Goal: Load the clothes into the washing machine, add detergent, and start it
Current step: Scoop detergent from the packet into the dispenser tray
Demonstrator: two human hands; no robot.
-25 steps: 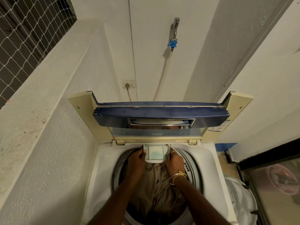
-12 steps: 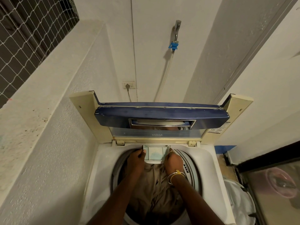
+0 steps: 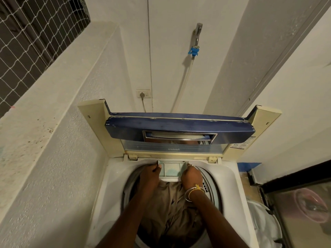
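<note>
At the back rim of the washing machine [image 3: 114, 176], under the raised lid [image 3: 179, 126], the detergent drawer [image 3: 170, 169] juts out over the drum with its long axis running side to side. The left hand [image 3: 149, 173] grips its left end and the right hand [image 3: 191, 176] its right end, both curled closed on it, equally near. Pale blue powder shows in one compartment. Tan clothes [image 3: 168, 208] lie in the drum just below. I reckon the drawer must slide straight back toward the hinge, both hands pushing evenly
</note>
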